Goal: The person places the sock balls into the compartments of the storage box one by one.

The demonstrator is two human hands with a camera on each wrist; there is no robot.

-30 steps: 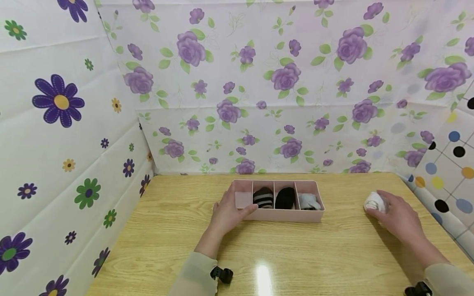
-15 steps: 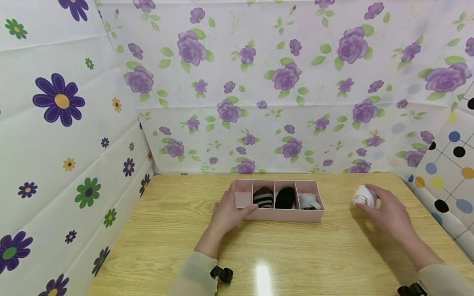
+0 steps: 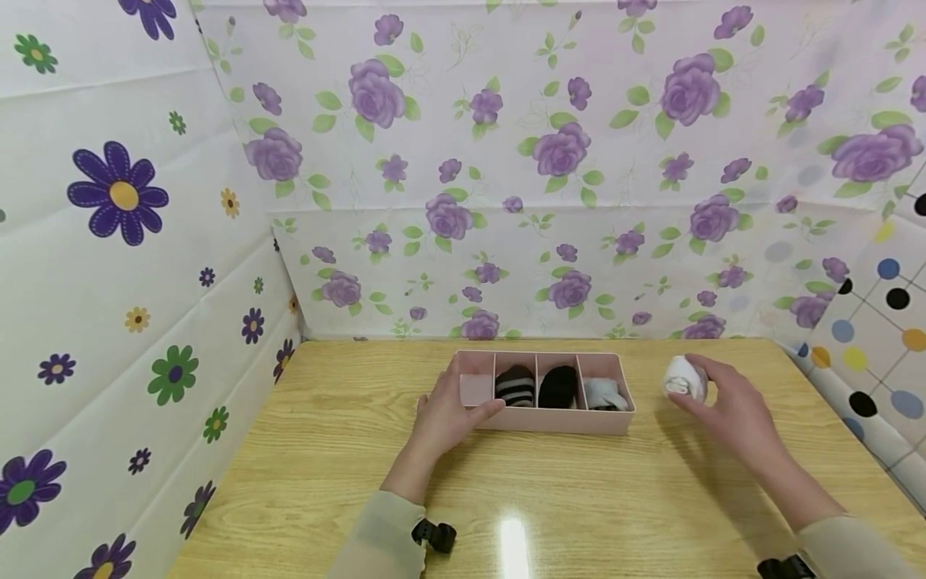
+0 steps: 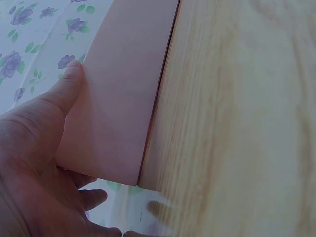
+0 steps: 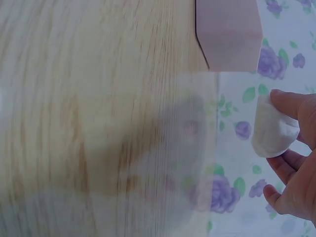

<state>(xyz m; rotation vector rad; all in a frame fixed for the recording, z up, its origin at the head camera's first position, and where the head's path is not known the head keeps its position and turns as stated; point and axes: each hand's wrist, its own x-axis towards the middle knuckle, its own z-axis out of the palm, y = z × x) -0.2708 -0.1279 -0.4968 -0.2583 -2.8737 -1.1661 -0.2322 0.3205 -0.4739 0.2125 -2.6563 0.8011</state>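
Note:
A pink storage box (image 3: 550,421) with a row of compartments stands on the table. My left hand (image 3: 443,414) grips its left end, thumb on the front rim and fingers around the end wall; the left wrist view shows the thumb (image 4: 69,86) against the box edge. The leftmost compartment shows a bare floor. Beside it sit a striped rolled sock (image 3: 514,388), a black rolled sock (image 3: 558,388) and a light grey rolled sock (image 3: 604,394). Right of the box, my right hand (image 3: 738,410) pinches a white rolled sock (image 3: 682,379) between thumb and fingers, above the table.
The wooden table (image 3: 579,498) runs back to a wall cloth with purple roses (image 3: 448,217). A daisy-patterned cloth (image 3: 174,322) hangs at the left, and a dotted cloth (image 3: 878,346) stands at the right edge.
My right hand has carried the white rolled sock leftward and slightly up, nearer the box. The left hand and the box have stayed in place.

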